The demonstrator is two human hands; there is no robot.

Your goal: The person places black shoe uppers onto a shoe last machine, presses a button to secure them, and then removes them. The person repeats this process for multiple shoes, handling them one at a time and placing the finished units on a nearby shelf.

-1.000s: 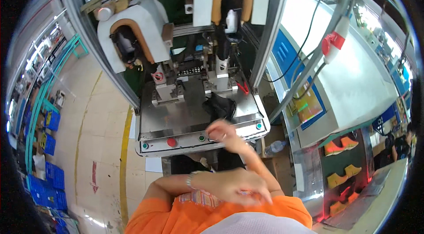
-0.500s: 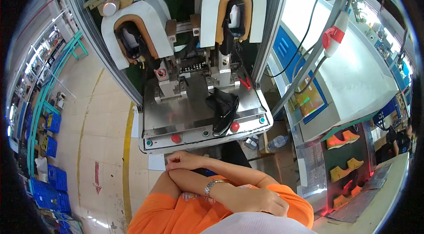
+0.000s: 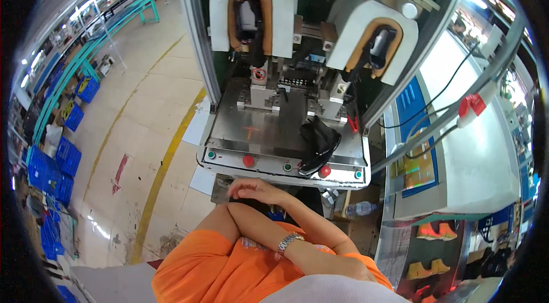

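Lying on its side on the machine's steel surface [image 3: 257, 131], a black shoe [image 3: 317, 144] sits at the front right, its toe reaching the front panel beside a red button [image 3: 325, 171]. Neither of the hands touches it. Both arms are folded across the orange shirt [image 3: 229, 268]: the right hand [image 3: 251, 188] rests loosely open, empty, just below the surface's front edge, while the left hand [image 3: 349, 268], beyond a metal wristwatch [image 3: 287, 242], lies tucked low, grip unclear. Two white padded moulds [image 3: 254, 11] stand behind.

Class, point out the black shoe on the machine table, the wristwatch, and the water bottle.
black shoe [image 3: 318, 144], head view, on its upper.
wristwatch [image 3: 287, 241], head view, on its metal band.
water bottle [image 3: 360, 209], head view, on its clear body.
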